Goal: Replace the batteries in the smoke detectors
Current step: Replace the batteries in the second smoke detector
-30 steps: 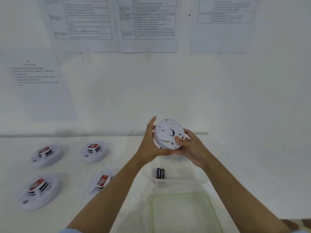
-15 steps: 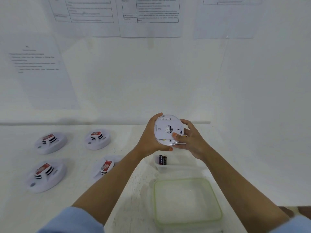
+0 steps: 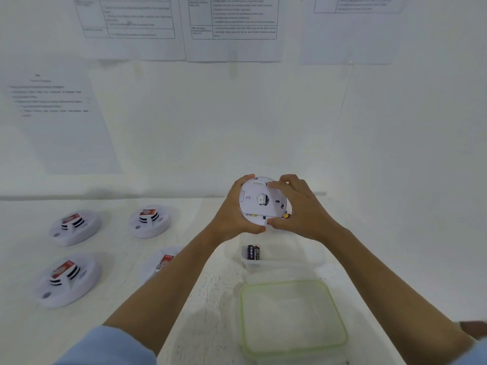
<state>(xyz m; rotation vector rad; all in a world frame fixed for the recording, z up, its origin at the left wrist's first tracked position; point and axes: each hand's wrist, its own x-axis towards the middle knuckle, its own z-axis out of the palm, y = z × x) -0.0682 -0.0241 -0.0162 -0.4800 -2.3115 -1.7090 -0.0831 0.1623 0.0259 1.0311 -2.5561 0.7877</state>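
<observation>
A white round smoke detector [image 3: 259, 200] is held up above the table with its back plate facing me. My left hand [image 3: 233, 214] grips its left rim, fingers curled behind it. My right hand [image 3: 300, 209] grips the right rim, with fingers over the top edge and the thumb at the bottom. Coloured wires show at the detector's lower right edge. Two dark batteries [image 3: 253, 252] lie in a clear container [image 3: 311, 258] just below the hands.
Several more smoke detectors with red labels lie on the white table at left, such as one at the back [image 3: 149, 222] and one near the front [image 3: 67, 279]. A clear box with a green rim [image 3: 338, 312] stands in front. Printed sheets hang on the wall.
The detector has turned so its back faces me squarely. My right hand has shifted from the front to gripping the right rim with fingers over the top edge.
</observation>
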